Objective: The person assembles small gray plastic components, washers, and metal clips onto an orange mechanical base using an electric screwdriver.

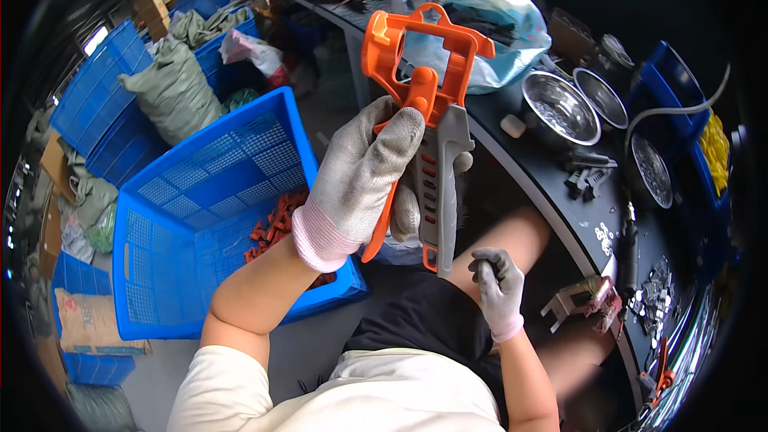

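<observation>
I wore two grey knit gloves. My right hand (498,288) sat low over my lap, curled into a closed fist; what it pinched, if anything, I could not tell. My left hand (360,180) was clamped around one orange and grey plastic caulking-gun frame (428,112), held upright, its orange loop rising above my fingers and its grey bar hanging below my palm. Left of my arm stood one large blue mesh plastic crate (200,216) holding a small heap of orange plastic parts (276,224). On the black workbench (552,192) beyond were three round steel bowls (560,108), their contents unclear, and one clear plastic bag (480,16).
</observation>
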Demonstrator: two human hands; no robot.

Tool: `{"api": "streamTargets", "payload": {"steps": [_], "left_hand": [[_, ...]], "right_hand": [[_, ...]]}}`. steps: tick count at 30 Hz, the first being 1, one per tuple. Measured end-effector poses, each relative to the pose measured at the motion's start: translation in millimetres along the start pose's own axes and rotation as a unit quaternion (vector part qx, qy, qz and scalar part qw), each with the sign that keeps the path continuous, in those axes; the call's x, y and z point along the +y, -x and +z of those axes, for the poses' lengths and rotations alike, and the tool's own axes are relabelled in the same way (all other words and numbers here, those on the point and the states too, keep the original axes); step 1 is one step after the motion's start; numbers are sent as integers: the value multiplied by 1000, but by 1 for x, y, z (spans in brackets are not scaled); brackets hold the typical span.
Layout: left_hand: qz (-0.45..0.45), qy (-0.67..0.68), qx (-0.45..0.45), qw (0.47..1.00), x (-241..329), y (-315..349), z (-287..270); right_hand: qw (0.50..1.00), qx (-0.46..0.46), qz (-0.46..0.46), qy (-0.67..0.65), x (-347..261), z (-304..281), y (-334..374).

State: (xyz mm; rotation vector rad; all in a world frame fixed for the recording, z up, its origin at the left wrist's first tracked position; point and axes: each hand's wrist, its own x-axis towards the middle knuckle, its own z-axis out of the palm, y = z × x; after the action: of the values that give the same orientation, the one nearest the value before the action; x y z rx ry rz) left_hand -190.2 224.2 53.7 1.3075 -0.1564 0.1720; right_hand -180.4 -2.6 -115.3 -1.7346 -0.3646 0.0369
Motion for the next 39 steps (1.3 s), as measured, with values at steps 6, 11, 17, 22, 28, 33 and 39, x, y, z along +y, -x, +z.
{"api": "streamTargets", "payload": {"steps": [6,11,17,22,28,33,39], "left_hand": [[43,-40,50,997,-8,16,-40],[14,-134,275,952,-26,27,-148],[-52,-233,433,869,-79,108,-295],[-299,-636,198,684,-151,164,-379],[-347,-568,199,720,-123,174,-372],[-253,-533,290,753,-128,146,-369],[-124,-489,438,744,-152,146,-379]], "right_hand": [[954,-235,-109,-154,-95,56,-37],[977,-183,-94,56,-45,64,-68],[922,-246,-7,297,62,102,-162],[808,-354,81,463,205,165,-216],[861,-199,144,446,292,140,-171],[886,-300,90,341,292,129,-211],[919,-232,136,287,297,138,-223]]}}
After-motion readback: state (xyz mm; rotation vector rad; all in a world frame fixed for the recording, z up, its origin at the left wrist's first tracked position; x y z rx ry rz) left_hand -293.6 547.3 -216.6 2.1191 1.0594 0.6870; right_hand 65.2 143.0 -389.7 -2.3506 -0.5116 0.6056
